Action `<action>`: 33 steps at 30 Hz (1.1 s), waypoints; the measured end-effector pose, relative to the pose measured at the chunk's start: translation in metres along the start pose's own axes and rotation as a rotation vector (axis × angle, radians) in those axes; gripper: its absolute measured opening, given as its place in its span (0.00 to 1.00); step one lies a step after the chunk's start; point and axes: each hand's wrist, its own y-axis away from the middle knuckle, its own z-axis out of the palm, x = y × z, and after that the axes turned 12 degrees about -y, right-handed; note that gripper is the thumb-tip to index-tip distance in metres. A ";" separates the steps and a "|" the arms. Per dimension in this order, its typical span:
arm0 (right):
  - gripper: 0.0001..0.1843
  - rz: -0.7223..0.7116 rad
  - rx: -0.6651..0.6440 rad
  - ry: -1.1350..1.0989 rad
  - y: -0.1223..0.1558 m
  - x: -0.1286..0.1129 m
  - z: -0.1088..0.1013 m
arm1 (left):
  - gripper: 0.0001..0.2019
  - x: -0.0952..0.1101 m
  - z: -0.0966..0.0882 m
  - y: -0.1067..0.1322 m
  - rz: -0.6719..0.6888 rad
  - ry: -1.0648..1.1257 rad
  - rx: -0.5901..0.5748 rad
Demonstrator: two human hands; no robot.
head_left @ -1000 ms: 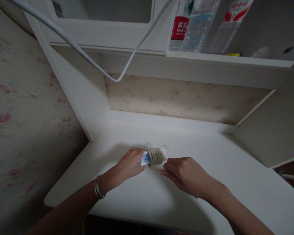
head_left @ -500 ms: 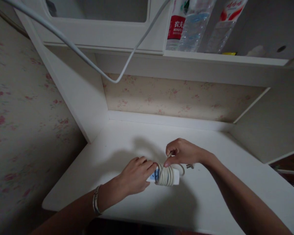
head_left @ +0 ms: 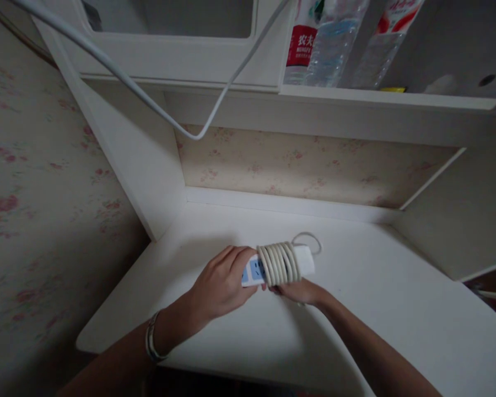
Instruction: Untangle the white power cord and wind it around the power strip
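My left hand [head_left: 221,284] is closed around the left end of a white power strip [head_left: 305,260] with blue socket faces, held above the desk. Several turns of a beige power cord [head_left: 279,263] are wrapped side by side about the strip's middle. My right hand [head_left: 300,290] reaches beneath the strip from the right. Its fingers are mostly hidden behind the strip and coils; they appear closed on the cord's free part, a bit of which shows below the hand. A loop of cord curves out behind the strip's right end.
A white desk [head_left: 215,220] lies below, with side panels and a back ledge. Plastic bottles [head_left: 334,47] stand on a shelf [head_left: 388,98] above. A thick white cable [head_left: 149,105] hangs down in front of the cabinet. Floral wallpaper [head_left: 37,220] covers the left wall.
My right hand has gone from above the strip to underneath it. The strip has been raised and tilted, and its coils now face me more fully.
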 end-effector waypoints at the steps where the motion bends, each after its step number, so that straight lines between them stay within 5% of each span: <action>1: 0.27 0.019 -0.037 -0.005 0.005 -0.001 0.006 | 0.21 -0.004 0.005 -0.002 -0.057 -0.031 0.010; 5: 0.20 0.135 -0.237 0.128 0.027 -0.015 0.020 | 0.17 -0.023 0.031 -0.005 -0.192 -0.154 -0.056; 10: 0.10 0.009 -0.052 0.785 0.044 -0.042 0.025 | 0.16 -0.030 0.060 -0.001 -0.220 -0.205 -0.170; 15: 0.09 -0.147 -0.037 0.924 0.048 -0.075 0.006 | 0.16 -0.023 0.071 0.002 -0.166 -0.145 -0.237; 20: 0.07 -0.259 -0.184 0.620 0.034 -0.097 -0.035 | 0.16 -0.007 0.064 0.002 0.015 -0.062 -0.324; 24: 0.07 -0.178 -0.358 0.218 0.017 -0.090 -0.059 | 0.15 0.010 0.050 0.004 0.220 0.014 -0.345; 29: 0.16 -0.066 -0.466 -0.192 0.008 -0.061 -0.061 | 0.19 0.020 0.029 0.007 0.360 0.132 -0.298; 33: 0.17 -0.044 -0.401 -0.477 0.010 -0.029 -0.045 | 0.21 0.022 0.022 0.006 0.320 0.240 -0.237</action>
